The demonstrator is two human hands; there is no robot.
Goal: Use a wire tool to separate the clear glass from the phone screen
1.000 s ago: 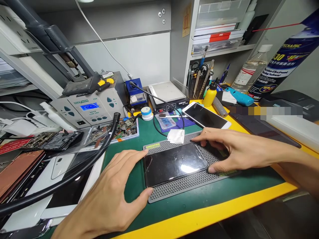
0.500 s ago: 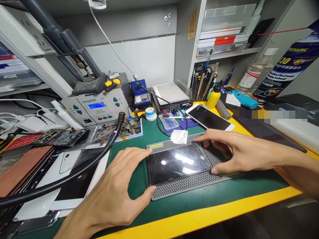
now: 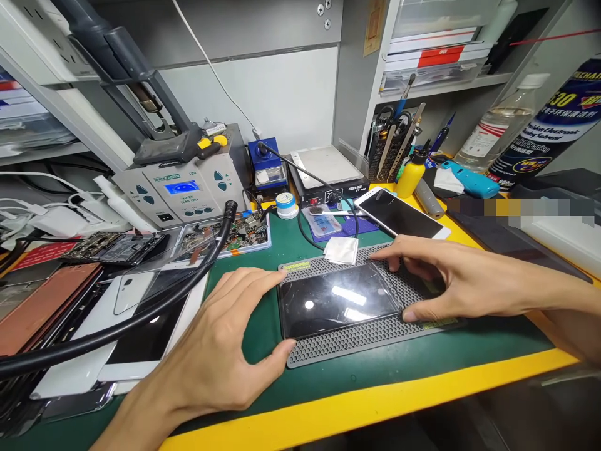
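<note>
A black phone screen with a glossy surface lies flat on a grey honeycomb mat. My left hand spans its left end, fingertips at the far corner and thumb at the near one. At the right end, my right hand has its index finger by the far corner and its thumb by the near corner. Both hands grip the screen between thumb and fingers at its edges. A clear edge shows along the screen's right end. White wipes rest on the mat's far edge.
A black hose crosses the left side above stacked phone parts. Behind stand a soldering station, a flat heating plate and a white phone. Bottles stand at the right.
The camera view has shifted slightly, so the bench appears a little higher and the right side further right. Both hands stay at the screen's ends.
</note>
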